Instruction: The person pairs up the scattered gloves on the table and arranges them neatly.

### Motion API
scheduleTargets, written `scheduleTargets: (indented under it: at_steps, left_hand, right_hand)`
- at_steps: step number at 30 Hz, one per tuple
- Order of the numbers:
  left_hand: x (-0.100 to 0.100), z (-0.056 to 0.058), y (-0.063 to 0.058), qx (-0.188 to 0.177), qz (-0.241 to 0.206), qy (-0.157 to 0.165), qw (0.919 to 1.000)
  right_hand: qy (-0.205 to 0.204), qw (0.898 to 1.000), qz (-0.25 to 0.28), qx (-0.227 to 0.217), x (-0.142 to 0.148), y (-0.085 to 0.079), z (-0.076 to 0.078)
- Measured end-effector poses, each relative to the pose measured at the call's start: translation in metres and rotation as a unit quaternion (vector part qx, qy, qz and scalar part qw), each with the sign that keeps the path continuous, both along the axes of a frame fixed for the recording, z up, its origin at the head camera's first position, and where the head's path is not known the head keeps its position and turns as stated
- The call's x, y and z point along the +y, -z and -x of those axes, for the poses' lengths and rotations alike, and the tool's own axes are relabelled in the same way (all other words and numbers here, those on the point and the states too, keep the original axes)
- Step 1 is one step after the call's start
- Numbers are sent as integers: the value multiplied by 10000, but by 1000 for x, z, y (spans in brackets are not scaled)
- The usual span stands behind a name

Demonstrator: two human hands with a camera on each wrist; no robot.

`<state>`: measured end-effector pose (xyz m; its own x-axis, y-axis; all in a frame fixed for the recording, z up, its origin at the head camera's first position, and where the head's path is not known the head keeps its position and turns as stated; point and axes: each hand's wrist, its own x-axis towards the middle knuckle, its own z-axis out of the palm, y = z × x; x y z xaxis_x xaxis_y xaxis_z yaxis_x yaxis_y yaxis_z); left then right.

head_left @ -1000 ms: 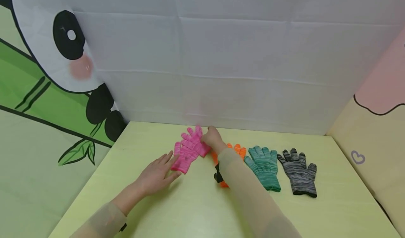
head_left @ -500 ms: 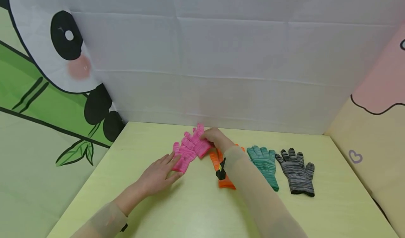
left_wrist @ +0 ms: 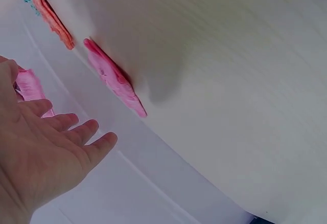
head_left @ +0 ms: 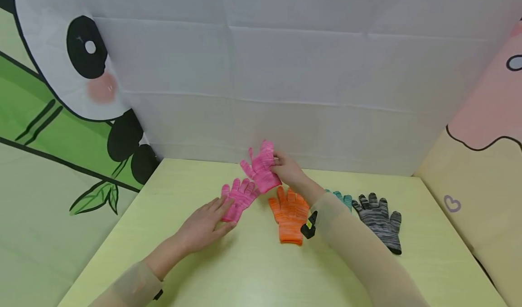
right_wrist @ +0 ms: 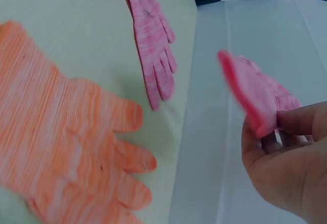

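My right hand [head_left: 291, 173] pinches a pink knit glove [head_left: 264, 171] by its side, thumb against fingers. That glove is raised off the table near the back edge, its fingers pointing up; in the right wrist view its cuff [right_wrist: 237, 91] faces the camera. A second pink glove [head_left: 244, 197] lies flat on the table. Over its cuff end hovers my left hand [head_left: 204, 225], palm down with straight fingers; the left wrist view shows a gap between that hand and the glove lying there [left_wrist: 112, 78]. An orange glove [head_left: 290, 218] lies flat below my right hand.
Right of the orange glove lie a green glove [head_left: 344, 199], mostly hidden by my right forearm, and a grey-black striped glove [head_left: 380, 221]. The pale yellow table [head_left: 244, 275] meets a white cloth wall [head_left: 285, 71] at its back edge. Printed side panels flank it.
My right hand has lifted one pink glove off the other, up and slightly right. The orange glove has come into fuller view, and the forearm now covers the green one. My left hand stays put.
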<state>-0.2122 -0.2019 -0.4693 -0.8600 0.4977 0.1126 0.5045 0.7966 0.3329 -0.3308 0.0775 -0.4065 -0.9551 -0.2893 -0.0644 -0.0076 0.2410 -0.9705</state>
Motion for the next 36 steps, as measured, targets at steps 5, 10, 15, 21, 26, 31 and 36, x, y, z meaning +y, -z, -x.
scheduleTargets:
  at_steps: [5,10,15,21,26,31,36]
  left_hand:
    - [8,-2,-4,74,-31,118,9999]
    - [17,-6,-10,110,-43,215,9997]
    - [26,-7,-11,139,-53,344,9993]
    - [36,-7,-13,123,-17,480,9988]
    - [43,-9,-14,97,71,681,9976]
    - [48,-10,-12,4,51,854,9963]
    - [52,-10,-9,-64,69,901,9959]
  right_hand:
    - [-88,9991,388,112,28,-18,-21]
    - [38,9981,591,137,56,-31,-43]
    - [369,9983,401,208,84,-36,-71]
    - [795,9963,331,56,111,-33,-111]
    - [1198,9913,399,-371,123,-27,-145]
    - [1462,9840,727,-709,128,-11,-177]
    - [1723,9726,1170,-1032,124,10,-207]
